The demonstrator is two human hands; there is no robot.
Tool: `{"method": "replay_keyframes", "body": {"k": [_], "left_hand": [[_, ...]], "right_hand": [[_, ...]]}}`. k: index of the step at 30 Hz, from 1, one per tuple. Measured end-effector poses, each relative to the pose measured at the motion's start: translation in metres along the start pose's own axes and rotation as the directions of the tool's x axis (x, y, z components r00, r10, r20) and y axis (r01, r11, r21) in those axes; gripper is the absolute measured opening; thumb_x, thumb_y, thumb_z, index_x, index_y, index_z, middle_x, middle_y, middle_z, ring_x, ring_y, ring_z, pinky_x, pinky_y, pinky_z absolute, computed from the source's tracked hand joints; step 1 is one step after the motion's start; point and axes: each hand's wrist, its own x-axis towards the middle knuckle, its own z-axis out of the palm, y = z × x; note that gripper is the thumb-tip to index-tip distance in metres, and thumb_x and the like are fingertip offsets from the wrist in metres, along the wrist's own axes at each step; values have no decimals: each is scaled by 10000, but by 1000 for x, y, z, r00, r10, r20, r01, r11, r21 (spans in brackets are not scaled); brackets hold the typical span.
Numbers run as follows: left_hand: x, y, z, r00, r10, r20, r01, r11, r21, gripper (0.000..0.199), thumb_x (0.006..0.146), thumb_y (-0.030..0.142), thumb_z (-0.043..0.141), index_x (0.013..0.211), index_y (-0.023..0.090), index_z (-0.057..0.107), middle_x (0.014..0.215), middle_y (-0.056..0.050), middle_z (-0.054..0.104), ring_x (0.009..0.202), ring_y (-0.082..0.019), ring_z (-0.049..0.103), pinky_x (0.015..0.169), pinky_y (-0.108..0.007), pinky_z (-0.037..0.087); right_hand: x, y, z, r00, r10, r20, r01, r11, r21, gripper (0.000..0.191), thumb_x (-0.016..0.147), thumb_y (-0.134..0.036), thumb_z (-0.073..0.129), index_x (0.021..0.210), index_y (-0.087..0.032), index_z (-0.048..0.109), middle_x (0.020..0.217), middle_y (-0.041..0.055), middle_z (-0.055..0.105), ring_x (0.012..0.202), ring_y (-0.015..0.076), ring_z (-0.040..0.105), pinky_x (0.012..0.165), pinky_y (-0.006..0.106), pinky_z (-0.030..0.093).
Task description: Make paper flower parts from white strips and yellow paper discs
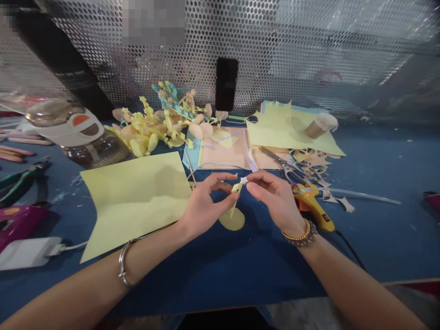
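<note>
Pale yellow paper strip (236,189) is raised above the middle of the blue surface (220,284), pinched between left hand (206,208) and right hand (275,197). Both hands are close together and clamped on the strip, their fingertips nearly meeting. Small white paper piece (243,180) sits at the strip's top end, against the right hand's fingertips. Lower end of the strip reaches down to round yellow paper disc (231,219); attachment cannot be confirmed. Metal bangle (123,262) is worn on the left wrist, beaded bracelet (299,234) on the right.

Large yellow sheet (132,204) lies just beside the left hand. Yellow glue gun (311,206) lies beside the right hand, with steel scissors (287,164) and cut paper scraps (318,167) beyond it. Toward the far edge are paper flowers (161,121), stacked coloured paper (223,149), a second yellow sheet (288,133) and a brown roll (319,126). Black phone (227,85) stands upright against perforated metal panel (292,46). Along the left edge are pliers (22,183), pencils (17,151), a white appliance (65,128) and a white adapter (29,253).
</note>
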Motion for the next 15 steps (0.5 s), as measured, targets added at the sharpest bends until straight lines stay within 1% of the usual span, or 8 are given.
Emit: {"method": "replay_keyframes", "body": {"k": [7,12,15], "left_hand": [[-1,0,1,1000,25,1,-25,998,51,276,807,236,672,1076,241,606,763,34,687,739,-134,668,712,-255,498],[-2,0,1,1000,14,6,-14,999,35,274,804,235,675,1070,246,610,778,27,691,765,-145,668,726,-270,491],[0,-1,1,1000,-12,9,12,1000,-19,272,807,259,677,1070,237,611,776,18,690,752,-143,663,722,-268,489]], "right_hand": [[2,1,2,999,-31,-11,31,999,16,31,766,-235,684,762,-204,682,754,-17,570,620,94,467,539,248,359],[2,2,3,999,-34,-11,35,999,22,35,771,-235,685,751,-206,683,766,-16,580,643,95,488,549,240,372],[2,1,2,1000,-3,-16,3,1000,31,78,771,-280,699,804,-210,693,759,-15,597,620,94,472,542,238,376]]}}
